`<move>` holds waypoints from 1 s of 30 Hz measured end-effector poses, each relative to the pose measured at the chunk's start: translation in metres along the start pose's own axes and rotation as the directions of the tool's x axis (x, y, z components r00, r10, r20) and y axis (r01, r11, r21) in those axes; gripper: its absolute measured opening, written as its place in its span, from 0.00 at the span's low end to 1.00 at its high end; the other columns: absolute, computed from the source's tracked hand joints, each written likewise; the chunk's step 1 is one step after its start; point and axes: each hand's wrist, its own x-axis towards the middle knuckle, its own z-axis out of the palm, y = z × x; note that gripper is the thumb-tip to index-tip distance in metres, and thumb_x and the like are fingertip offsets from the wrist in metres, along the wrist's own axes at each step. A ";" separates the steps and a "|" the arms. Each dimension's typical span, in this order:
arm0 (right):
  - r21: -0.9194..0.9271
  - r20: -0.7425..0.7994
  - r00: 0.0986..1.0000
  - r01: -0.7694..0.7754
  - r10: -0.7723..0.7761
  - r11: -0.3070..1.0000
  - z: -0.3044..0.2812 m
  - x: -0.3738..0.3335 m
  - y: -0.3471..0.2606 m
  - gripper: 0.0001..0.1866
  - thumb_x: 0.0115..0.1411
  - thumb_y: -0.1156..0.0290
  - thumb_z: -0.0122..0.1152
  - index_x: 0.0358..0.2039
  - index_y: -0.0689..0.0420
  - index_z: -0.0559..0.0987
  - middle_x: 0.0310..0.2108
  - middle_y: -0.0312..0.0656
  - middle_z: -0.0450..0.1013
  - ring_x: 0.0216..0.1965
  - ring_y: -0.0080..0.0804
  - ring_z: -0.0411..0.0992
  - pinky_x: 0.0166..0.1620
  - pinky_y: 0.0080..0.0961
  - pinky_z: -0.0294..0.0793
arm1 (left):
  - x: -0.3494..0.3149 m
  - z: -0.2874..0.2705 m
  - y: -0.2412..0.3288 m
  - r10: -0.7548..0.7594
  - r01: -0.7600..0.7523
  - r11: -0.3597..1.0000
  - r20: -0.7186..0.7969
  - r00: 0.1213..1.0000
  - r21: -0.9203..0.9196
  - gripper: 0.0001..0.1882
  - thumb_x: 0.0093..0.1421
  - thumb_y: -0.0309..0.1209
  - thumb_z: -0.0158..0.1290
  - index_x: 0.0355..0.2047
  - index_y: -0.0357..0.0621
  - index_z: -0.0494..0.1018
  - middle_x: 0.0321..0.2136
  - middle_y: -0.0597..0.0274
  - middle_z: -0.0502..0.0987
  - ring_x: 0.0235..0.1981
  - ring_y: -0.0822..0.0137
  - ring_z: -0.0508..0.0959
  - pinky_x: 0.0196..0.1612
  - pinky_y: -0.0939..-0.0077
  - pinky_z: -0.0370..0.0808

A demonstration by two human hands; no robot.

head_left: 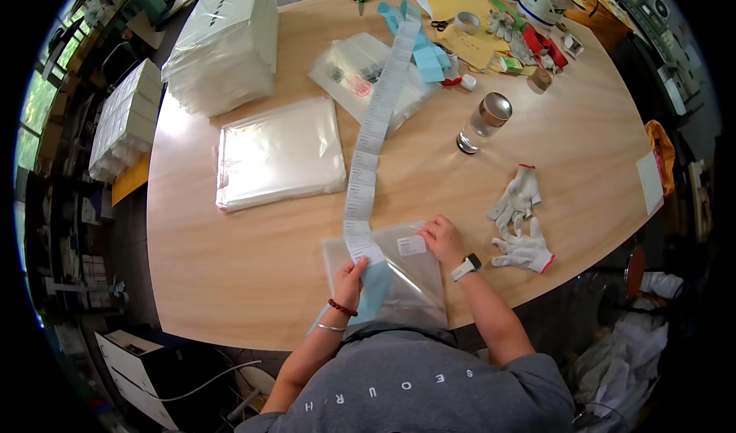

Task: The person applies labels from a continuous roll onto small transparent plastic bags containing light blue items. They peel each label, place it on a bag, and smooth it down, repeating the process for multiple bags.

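Note:
A long strip of white printed labels [374, 126] runs from the far side of the table down to a stack of clear plastic bags [418, 287] in front of me. My left hand [349, 281] pinches the strip's near end, over the left part of the bags. Pale blue backing paper [373, 291] trails from beneath that hand toward my body. One white label [412, 245] lies on the top bag, near its upper right. Beside that label, my right hand [443, 241] has its fingers curled and closed at the bag's upper right edge; its fingertips are partly hidden.
Flat clear bags [284, 153] lie left of the strip, with wrapped stacks [226, 49] behind. More bags [356, 76] lie under the strip. To the right are a glass bottle [484, 122] and white work gloves [523, 222]. Scissors [360, 0] and tape [467, 23] sit farther back.

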 end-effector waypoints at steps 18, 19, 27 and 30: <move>-0.275 -0.475 0.778 0.313 -0.412 0.909 0.000 -0.028 -0.059 0.03 0.45 0.73 0.59 0.21 0.57 0.76 0.32 0.40 0.69 0.34 0.37 0.66 0.35 0.29 0.67 | -0.011 0.005 0.030 0.067 -0.060 0.997 0.159 0.985 -0.050 0.11 0.57 0.32 0.47 0.35 0.38 0.71 0.31 0.64 0.74 0.32 0.75 0.73 0.36 0.79 0.70; -0.310 -0.479 0.759 0.325 -0.442 0.893 -0.005 -0.026 -0.062 0.03 0.45 0.73 0.59 0.22 0.57 0.76 0.31 0.39 0.70 0.34 0.36 0.66 0.35 0.28 0.67 | -0.008 0.000 0.026 0.059 -0.057 0.998 0.143 0.988 -0.017 0.11 0.57 0.33 0.46 0.35 0.38 0.71 0.31 0.64 0.74 0.32 0.75 0.73 0.36 0.79 0.70; 0.371 -0.240 0.968 0.022 0.073 0.928 0.003 -0.030 -0.040 0.06 0.49 0.70 0.57 0.23 0.59 0.76 0.21 0.42 0.70 0.24 0.37 0.68 0.29 0.30 0.66 | -0.008 -0.001 0.018 0.017 -0.018 1.000 0.117 0.993 0.004 0.11 0.57 0.33 0.46 0.35 0.37 0.70 0.32 0.63 0.74 0.32 0.74 0.73 0.36 0.79 0.70; 0.393 -0.036 0.999 0.035 -0.022 0.919 0.017 -0.049 -0.041 0.10 0.53 0.66 0.53 0.24 0.60 0.76 0.20 0.44 0.71 0.22 0.38 0.68 0.28 0.29 0.66 | -0.013 0.002 0.020 -0.002 0.008 0.999 0.136 0.991 -0.044 0.11 0.58 0.33 0.45 0.35 0.37 0.70 0.31 0.63 0.74 0.32 0.73 0.73 0.36 0.79 0.70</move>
